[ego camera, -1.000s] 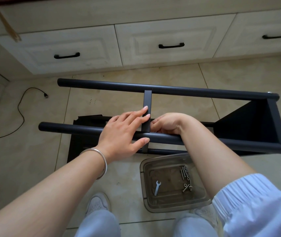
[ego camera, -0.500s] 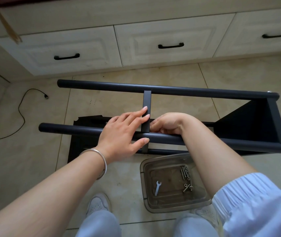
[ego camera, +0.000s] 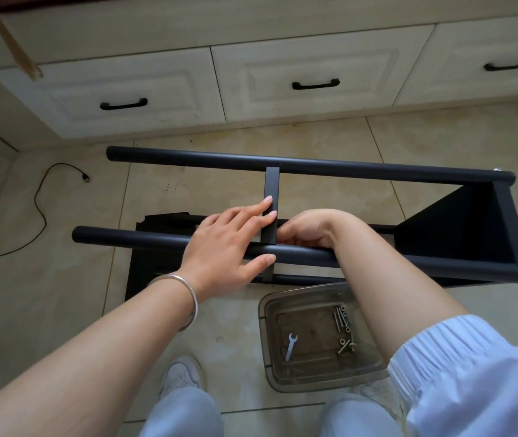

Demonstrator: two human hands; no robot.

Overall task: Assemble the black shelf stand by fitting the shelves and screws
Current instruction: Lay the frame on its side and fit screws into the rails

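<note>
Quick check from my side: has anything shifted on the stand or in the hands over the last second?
Nothing has visibly changed. The left hand still lies flat across the near tube and the crossbar, the right hand stays curled at the joint beside the crossbar, and the tray of screws and the wrench sits untouched.

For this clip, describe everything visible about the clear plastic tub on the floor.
The clear, slightly smoky rectangular plastic tub with rounded corners sits upright and open on the beige tiled floor, just nearer the person than the black shelf frame's nearest tube. Inside lie a small silver spanner on the left and a loose cluster of silver screws on the right. The right forearm crosses above its right rim; neither hand touches it.
</note>
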